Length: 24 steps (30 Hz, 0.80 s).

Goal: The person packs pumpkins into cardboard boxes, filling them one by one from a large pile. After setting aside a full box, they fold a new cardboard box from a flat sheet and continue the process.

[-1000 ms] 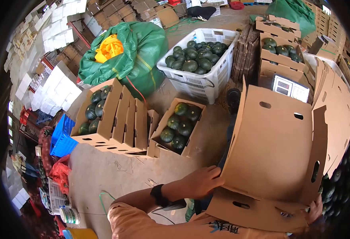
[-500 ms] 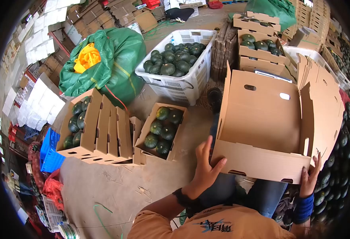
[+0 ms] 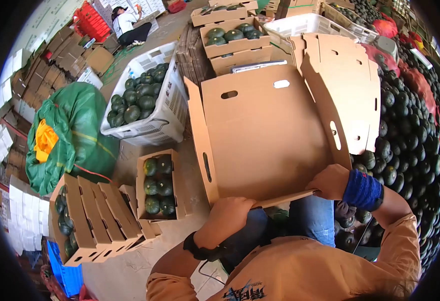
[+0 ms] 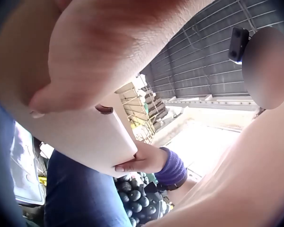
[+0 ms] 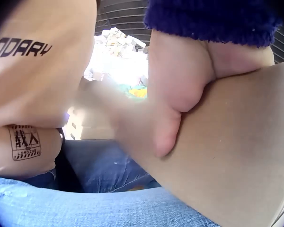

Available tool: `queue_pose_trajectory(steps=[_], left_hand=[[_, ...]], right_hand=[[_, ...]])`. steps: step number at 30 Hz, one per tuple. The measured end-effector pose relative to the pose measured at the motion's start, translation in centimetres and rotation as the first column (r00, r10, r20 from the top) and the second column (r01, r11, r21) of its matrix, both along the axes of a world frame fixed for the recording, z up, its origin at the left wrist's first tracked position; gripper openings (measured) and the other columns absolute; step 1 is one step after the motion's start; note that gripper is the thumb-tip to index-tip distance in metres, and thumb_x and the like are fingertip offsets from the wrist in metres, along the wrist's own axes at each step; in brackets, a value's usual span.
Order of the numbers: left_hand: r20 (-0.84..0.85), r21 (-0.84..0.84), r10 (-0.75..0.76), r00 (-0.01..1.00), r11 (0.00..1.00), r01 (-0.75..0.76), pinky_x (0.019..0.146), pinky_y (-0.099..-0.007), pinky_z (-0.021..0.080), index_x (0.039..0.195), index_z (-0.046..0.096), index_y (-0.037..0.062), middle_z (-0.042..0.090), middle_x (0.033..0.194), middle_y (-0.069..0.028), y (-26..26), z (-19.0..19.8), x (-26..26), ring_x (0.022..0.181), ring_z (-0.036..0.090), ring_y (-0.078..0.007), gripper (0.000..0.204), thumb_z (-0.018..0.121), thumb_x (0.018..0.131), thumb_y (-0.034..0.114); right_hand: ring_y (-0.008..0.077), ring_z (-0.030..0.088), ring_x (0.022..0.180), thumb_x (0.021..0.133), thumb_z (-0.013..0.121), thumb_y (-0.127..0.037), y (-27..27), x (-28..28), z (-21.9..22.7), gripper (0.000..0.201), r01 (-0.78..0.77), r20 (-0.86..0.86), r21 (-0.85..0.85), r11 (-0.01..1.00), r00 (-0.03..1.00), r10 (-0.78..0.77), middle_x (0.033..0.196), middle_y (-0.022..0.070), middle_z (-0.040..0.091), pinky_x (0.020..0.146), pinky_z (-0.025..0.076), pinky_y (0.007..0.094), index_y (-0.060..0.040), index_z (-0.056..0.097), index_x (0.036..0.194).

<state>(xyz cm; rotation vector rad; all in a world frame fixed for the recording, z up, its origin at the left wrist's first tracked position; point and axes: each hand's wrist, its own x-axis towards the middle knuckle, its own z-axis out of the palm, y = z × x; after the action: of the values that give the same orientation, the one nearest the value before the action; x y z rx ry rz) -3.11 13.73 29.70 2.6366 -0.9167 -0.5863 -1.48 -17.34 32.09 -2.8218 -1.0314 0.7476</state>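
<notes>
An open cardboard box (image 3: 265, 135), with raised walls and oval hand holes, sits in front of the person's lap. The left hand (image 3: 228, 220) grips the near wall by its left end, fingers over the top edge. On the right end of that wall, the right hand (image 3: 331, 181) holds the same edge. In the left wrist view, the left thumb lies on the outer face of the cardboard. The right wrist view has the right thumb (image 5: 166, 135) pressed against the outer face of the wall. The fingers inside the box are hidden there.
Flat cardboard blanks (image 3: 353, 95) lean right of the box, beside a heap of dark green squashes (image 3: 405, 150). A squash-filled white crate (image 3: 169, 115), a green sack (image 3: 87, 125) and packed cartons (image 3: 99, 215) stand left. A filled carton (image 3: 181, 200) lies near the left arm.
The near wall, folded outward at first, has come upright. Both hands, spread with fingers extended half a second ago, now grip its top edge. The head view has turned right.
</notes>
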Motion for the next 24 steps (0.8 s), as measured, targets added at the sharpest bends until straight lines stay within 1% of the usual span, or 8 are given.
queue_pose_trajectory(steps=[5,7,9,14,16,19,20,24], left_hand=[[0.399,-0.503,0.111,0.91,0.856,0.116,0.101,-0.041,0.036,0.133,0.046,0.0058,0.049,0.131,-0.0161,1.6,5.7,1.4,0.123,0.045,-0.0324,0.055,0.06,0.085,0.028],[0.025,-0.867,0.56,0.828,0.424,-0.26,0.11,-0.0462,0.018,0.148,0.005,0.0117,0.02,0.15,-0.0164,5.3,4.3,3.8,0.137,0.024,-0.0314,0.086,0.055,0.087,0.046],[-0.672,-0.738,0.31,0.673,-0.193,-0.647,0.101,-0.0468,0.036,0.148,-0.004,0.0241,0.021,0.149,-0.0152,7.6,1.3,6.1,0.131,0.035,-0.0323,0.081,0.048,0.09,0.047],[-0.865,-0.501,-0.002,0.502,0.065,-0.863,0.087,-0.0354,0.046,0.125,0.047,0.0004,0.058,0.115,-0.0123,10.0,-3.7,5.8,0.103,0.057,-0.0225,0.051,0.043,0.089,0.036],[-0.872,-0.489,-0.071,0.485,0.088,-0.868,0.084,-0.0343,0.047,0.119,0.053,-0.0008,0.061,0.11,-0.0119,9.9,-5.0,5.8,0.098,0.059,-0.0209,0.05,0.041,0.088,0.038],[-0.869,-0.495,-0.081,0.489,0.132,-0.858,0.079,-0.033,0.047,0.114,0.054,-0.0006,0.06,0.108,-0.0116,9.3,-6.1,7.1,0.094,0.059,-0.019,0.05,0.041,0.089,0.04],[-0.853,-0.52,-0.027,0.522,0.143,-0.842,0.08,-0.0329,0.047,0.113,0.054,-0.0007,0.06,0.107,-0.0111,8.4,-5.3,6.9,0.095,0.058,-0.0187,0.05,0.041,0.089,0.04],[-0.759,-0.643,0.033,0.65,0.121,-0.756,0.089,-0.0336,0.043,0.115,0.049,0.0006,0.057,0.111,-0.0104,7.6,-2.7,7.2,0.101,0.055,-0.0185,0.04,0.049,0.089,0.03]], right_hand=[[0.0295,0.065,0.082,0.083,0.055,-0.023,0.1,-0.9,2.0,0.033,0.008,-0.059,0.052,0.999,0.998,-0.005,0.091,0.009,0.067,0.07,0.052,0.041,-0.0174,0.06,0.115],[0.029,0.065,0.082,0.085,0.051,-0.02,0.4,-4.2,0.4,0.036,-0.013,-0.012,0.182,0.983,1.0,0.016,0.091,0.0074,0.066,0.068,0.053,0.0394,-0.0172,0.057,0.12],[0.0267,0.065,0.082,0.085,0.045,-0.015,0.8,-7.5,-1.1,0.039,-0.022,-0.051,0.233,0.972,0.998,0.035,0.097,0.0071,0.065,0.065,0.053,0.0389,-0.0178,0.054,0.122],[0.0233,0.05,0.118,0.087,0.062,-0.018,-4.0,-2.5,4.6,0.05,0.115,-0.497,0.778,0.617,0.713,0.494,0.126,0.0127,0.054,0.094,0.044,0.032,-0.0037,0.046,0.131],[0.0259,0.042,0.126,0.081,0.068,-0.021,-7.4,0.3,5.9,0.064,0.319,-0.194,0.876,0.362,0.92,-0.341,0.141,0.0134,0.04,0.1,0.039,0.0404,-0.0035,0.04,0.136],[0.0275,0.037,0.129,0.079,0.068,-0.04,-10.1,6.5,-1.6,0.09,0.74,-0.672,0.664,-0.104,0.53,-0.518,0.14,0.0209,0.036,0.101,0.036,0.044,-0.0111,0.014,0.145],[0.0282,0.047,0.12,0.076,0.066,-0.039,-9.1,6.4,-2.1,0.083,0.924,-0.91,0.374,-0.083,0.348,-0.225,0.131,0.0211,0.046,0.1,0.038,0.0402,-0.0062,0.026,0.141],[0.0237,0.057,0.095,0.072,0.053,-0.016,-7.2,5.5,-1.7,0.045,0.887,-0.875,0.433,-0.161,0.457,0.162,0.106,0.0132,0.059,0.092,0.044,0.037,0.0009,0.053,0.114]])
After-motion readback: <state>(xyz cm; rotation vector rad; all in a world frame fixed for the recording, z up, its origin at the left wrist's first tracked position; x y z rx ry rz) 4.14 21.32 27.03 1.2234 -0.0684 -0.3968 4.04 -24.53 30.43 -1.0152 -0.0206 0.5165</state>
